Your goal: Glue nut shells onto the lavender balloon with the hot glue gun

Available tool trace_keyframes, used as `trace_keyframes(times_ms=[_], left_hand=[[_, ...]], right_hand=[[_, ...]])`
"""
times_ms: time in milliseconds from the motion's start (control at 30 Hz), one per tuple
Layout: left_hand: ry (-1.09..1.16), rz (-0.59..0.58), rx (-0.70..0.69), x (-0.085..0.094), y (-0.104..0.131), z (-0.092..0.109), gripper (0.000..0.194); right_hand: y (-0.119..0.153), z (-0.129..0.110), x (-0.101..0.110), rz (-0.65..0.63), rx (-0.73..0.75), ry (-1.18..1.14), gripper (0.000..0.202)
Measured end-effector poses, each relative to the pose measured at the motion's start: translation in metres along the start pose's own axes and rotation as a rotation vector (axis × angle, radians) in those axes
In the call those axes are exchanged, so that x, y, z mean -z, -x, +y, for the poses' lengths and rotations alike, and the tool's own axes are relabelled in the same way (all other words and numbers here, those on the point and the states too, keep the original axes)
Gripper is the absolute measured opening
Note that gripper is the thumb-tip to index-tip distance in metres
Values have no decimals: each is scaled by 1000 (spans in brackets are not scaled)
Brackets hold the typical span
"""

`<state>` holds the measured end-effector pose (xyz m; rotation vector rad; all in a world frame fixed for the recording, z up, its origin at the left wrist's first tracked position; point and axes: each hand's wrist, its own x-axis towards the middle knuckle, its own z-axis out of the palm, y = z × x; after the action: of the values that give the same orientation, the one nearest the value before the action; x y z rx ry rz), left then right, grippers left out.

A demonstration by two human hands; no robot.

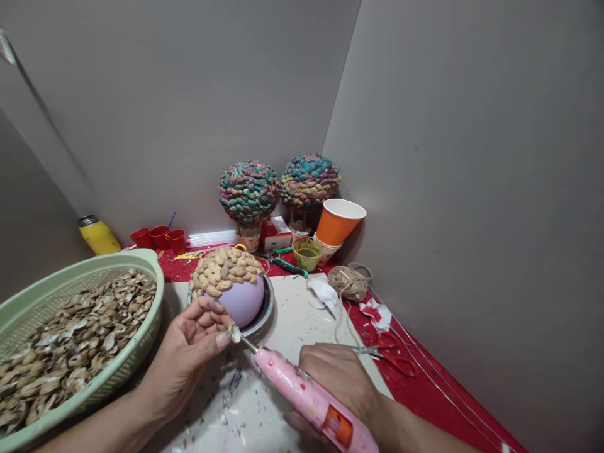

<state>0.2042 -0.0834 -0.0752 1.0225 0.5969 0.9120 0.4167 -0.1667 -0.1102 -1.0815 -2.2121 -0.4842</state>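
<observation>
Between the thumb and fingers of my left hand (pixel 195 340) is a peanut shell (pixel 234 332), pinched with its pale hollow side showing. My right hand (pixel 337 380) is wrapped round a pink hot glue gun (pixel 306 391), whose metal nozzle points at the shell and looks to touch it or come very close. Just behind my left hand a purple ball (pixel 243 301) rests in a metal bowl (pixel 268 311). Peanut shells (pixel 225 269) cover the upper part of the ball, and its lower front is bare.
A green basket (pixel 153 296) of shells stands at the left. Behind are two colourful shell-covered trees (pixel 249 192), red cups (pixel 159 236), a yellow bottle (pixel 99 236) and an orange paper cup (pixel 338 223). Twine (pixel 348 283) and scissors (pixel 391 355) lie at the right, near the grey wall.
</observation>
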Motion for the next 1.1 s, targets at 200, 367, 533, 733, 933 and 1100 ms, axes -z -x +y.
trace_keyframes(times_ms=[200,367,533,733,933,1100], left_hand=[[1,18,-5,0,0,0,29],[-7,26,-7,1,1,0,29],[-2,19,-8,0,1,0,29],[0,-2,15,-3,2,-4,29],[-14,-2,32,-3,3,-7,30],[-10,11,34,-6,4,-4,30]], right_hand=[[0,-1,0,50,10,-27,35],[2,1,-2,49,32,-36,43],[3,0,-3,63,24,-49,46],[4,-1,-3,72,16,-88,44],[7,-1,-5,45,12,-77,45],[6,0,-4,31,15,-54,47]])
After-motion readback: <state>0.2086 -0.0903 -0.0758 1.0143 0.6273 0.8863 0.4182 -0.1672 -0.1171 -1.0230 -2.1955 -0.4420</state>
